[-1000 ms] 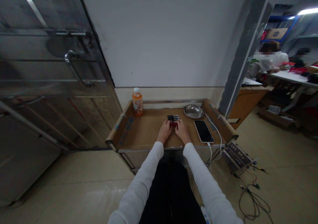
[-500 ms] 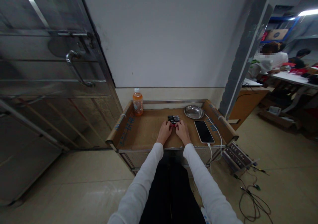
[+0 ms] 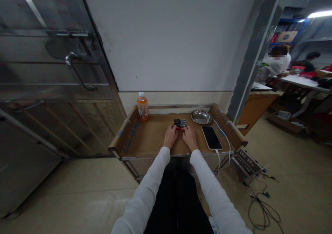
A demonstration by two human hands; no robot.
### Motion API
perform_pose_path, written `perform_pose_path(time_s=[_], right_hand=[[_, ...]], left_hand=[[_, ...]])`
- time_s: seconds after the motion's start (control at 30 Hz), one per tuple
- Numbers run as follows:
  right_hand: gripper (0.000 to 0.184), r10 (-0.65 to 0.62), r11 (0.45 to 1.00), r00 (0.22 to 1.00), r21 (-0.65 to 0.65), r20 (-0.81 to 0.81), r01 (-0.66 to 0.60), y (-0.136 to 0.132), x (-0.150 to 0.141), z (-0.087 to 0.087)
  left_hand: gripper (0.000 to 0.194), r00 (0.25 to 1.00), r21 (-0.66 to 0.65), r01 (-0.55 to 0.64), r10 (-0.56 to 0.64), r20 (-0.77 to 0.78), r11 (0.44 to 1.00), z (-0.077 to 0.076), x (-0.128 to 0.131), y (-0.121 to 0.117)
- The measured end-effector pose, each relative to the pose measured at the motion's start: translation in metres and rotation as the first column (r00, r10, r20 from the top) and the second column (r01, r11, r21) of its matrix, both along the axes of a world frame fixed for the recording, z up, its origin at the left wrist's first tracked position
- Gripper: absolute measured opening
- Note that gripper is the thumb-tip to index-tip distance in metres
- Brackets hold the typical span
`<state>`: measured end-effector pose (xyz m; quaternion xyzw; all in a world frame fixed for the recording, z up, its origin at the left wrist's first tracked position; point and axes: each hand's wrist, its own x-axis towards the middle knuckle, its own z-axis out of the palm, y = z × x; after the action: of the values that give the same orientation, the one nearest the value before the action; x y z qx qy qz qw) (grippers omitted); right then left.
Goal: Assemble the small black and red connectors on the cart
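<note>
A thin red pen [image 3: 179,128] lies crosswise on the cardboard-lined cart top [image 3: 146,140]. My left hand [image 3: 170,136] has its fingertips closed on the pen's left end, and my right hand [image 3: 190,137] pinches the right end. Fingers cover both tips of it. Just beyond, several black pens [image 3: 180,122] with silvery parts rest side by side in a stacked row, parallel to the red one. The red pen sits close against the nearest black pen; whether they touch I cannot tell.
An orange drink bottle [image 3: 142,106] stands at the back left of the cart. To the right are a shiny metal dish [image 3: 201,117] and a phone [image 3: 212,138] with a white cable [image 3: 225,135]. Cables [image 3: 264,209] and an electrical box [image 3: 247,165] lie on the floor; people sit farther right.
Both hands have stayed around the red pen, with the fingers slightly shifted and more of it showing between them. The black pens lie as before. The view has swung slightly.
</note>
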<state>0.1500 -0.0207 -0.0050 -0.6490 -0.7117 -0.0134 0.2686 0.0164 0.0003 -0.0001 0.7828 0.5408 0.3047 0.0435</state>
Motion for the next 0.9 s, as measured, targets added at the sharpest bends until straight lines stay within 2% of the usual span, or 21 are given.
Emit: perform_pose_path(time_s=[0.27,0.4,0.53,0.7,0.9], right_hand=[[0.026,-0.024,0.999,1.000,0.036,-0.006,0.024,-0.001,0.001,0.002],[0.030,-0.117,0.989,0.993,0.086,-0.032,0.120,0.000,0.000,0.000],[0.036,-0.150,0.984,0.986,0.088,-0.067,0.155,0.002,-0.001,-0.004],[0.040,-0.211,0.975,0.973,0.051,-0.093,0.217,0.004,-0.002,-0.008],[0.040,-0.188,0.980,0.978,0.051,-0.092,0.193,0.007,0.000,-0.013]], left_hand=[[0.016,0.999,0.019,-0.043,0.043,0.005,0.999,0.000,-0.001,-0.003],[0.022,0.983,0.054,-0.181,0.180,0.029,0.982,-0.003,-0.003,-0.001],[0.027,0.949,0.065,-0.311,0.307,0.066,0.948,-0.009,-0.002,0.002],[0.022,0.950,0.038,-0.312,0.313,-0.018,0.949,-0.008,-0.003,0.005],[0.024,0.939,0.036,-0.325,0.327,-0.111,0.945,0.002,-0.008,0.010]])
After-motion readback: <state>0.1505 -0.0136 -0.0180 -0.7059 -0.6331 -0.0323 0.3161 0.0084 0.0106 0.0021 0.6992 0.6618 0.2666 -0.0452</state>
